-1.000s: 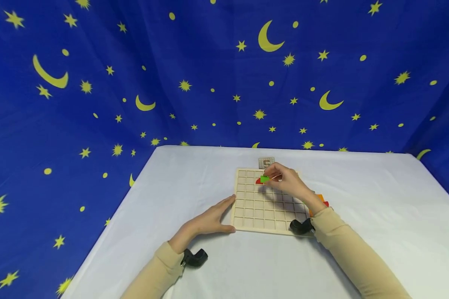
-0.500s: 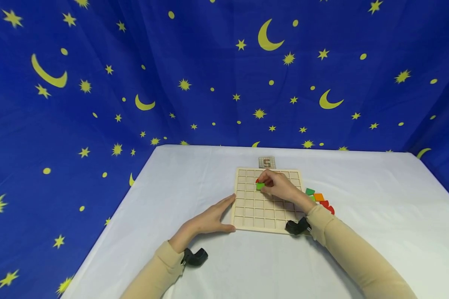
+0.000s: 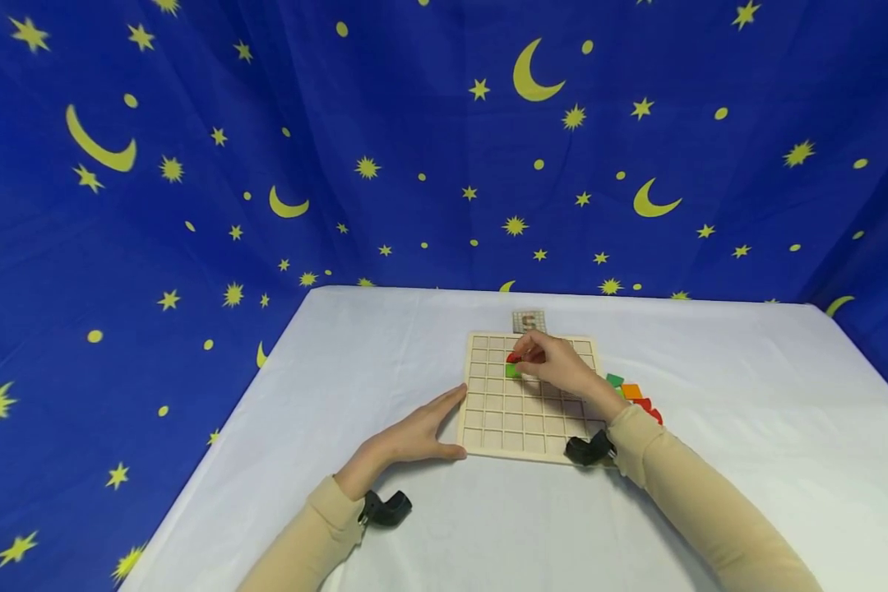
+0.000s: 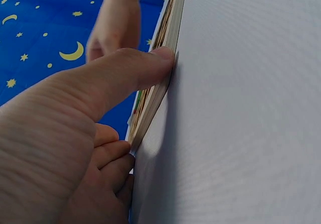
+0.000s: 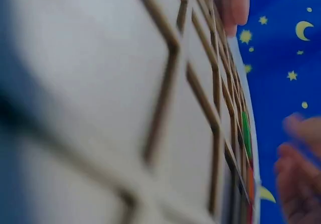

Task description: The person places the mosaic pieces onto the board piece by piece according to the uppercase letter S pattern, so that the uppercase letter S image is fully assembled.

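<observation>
Wooden board [image 3: 493,419], wide white cloth [image 3: 444,526] around, left hand [image 3: 416,432] against its edge

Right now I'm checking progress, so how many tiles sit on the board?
2 visible: a red tile toward the board's far side, and a green tile just nearer the person. The right hand covers several squares, so others may be hidden.

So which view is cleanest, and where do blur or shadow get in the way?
Head: cleanest overall, with a faint shadow on the board under the right hand; right wrist: the nearest part of the board is badly out of focus, and the right hand looks soft; left wrist: the left hand is fairly clear, with a soft shadow on the white cloth.
</observation>
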The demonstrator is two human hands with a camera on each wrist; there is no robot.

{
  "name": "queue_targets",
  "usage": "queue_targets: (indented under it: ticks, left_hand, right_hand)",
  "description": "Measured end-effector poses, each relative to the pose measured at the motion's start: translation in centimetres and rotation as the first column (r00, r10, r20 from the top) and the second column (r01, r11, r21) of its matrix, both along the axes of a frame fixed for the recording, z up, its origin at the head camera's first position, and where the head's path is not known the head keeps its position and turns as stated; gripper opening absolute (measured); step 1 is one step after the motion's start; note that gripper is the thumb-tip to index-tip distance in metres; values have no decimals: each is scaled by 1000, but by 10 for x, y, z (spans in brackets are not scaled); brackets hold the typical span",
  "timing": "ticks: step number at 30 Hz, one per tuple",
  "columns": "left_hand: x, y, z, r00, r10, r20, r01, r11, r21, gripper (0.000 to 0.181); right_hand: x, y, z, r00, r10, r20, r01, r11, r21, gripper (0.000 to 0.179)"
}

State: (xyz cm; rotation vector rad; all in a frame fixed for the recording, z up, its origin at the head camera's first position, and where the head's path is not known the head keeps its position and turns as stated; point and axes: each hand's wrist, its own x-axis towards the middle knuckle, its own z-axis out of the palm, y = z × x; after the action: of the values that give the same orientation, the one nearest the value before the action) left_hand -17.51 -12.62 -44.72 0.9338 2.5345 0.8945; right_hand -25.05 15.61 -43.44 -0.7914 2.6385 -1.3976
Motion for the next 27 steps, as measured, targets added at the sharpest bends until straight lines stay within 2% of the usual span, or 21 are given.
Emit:
queue_targets:
  ticks: [1, 3, 8, 10, 13, 16, 19, 23, 27]
  left_hand:
    - [0, 0, 0, 1000, -1, 2, 1, 1000, 1, 98]
    - [0, 1, -1, 1000, -3, 6, 3, 1000, 4, 98]
    - [0, 3, -4, 1000, -8, 5, 8, 1000, 7, 98]
    - [-1, 3, -3, 1000, -11, -2, 11, 1000, 9, 98]
    - [-1, 3, -3, 1000, -15, -6, 15, 1000, 8, 97]
    - [0, 3, -2, 1000, -14, -2, 14, 1000, 6, 97]
    - [1, 2, -1, 1000, -12, -2, 12, 1000, 3, 97]
    - [1, 1, 0, 1000, -11, -1, 11, 1000, 11, 97]
    - [0, 0, 0, 1000, -6, 10, 6, 1000, 17, 98]
  right_hand:
    - [1, 1, 5, 1000, -16, -13, 15, 1000, -19, 23]
    - [7, 2, 26, 998, -51, -22, 50, 996, -68, 22]
    - [12, 19, 61, 995, -91, -49, 81, 983, -166, 23]
    - [12, 32, 66, 992, -108, -67, 94, 979, -180, 24]
    - [20, 51, 79, 983, -152, -101, 130, 972, -198, 25]
    - [27, 74, 80, 971, -213, -109, 186, 959, -213, 25]
    - [31, 99, 72, 954, -282, -100, 257, 944, -209, 26]
    - [42, 125, 63, 925, -375, -63, 361, 918, -161, 31]
    - [51, 139, 57, 907, -421, -25, 416, 902, -117, 36]
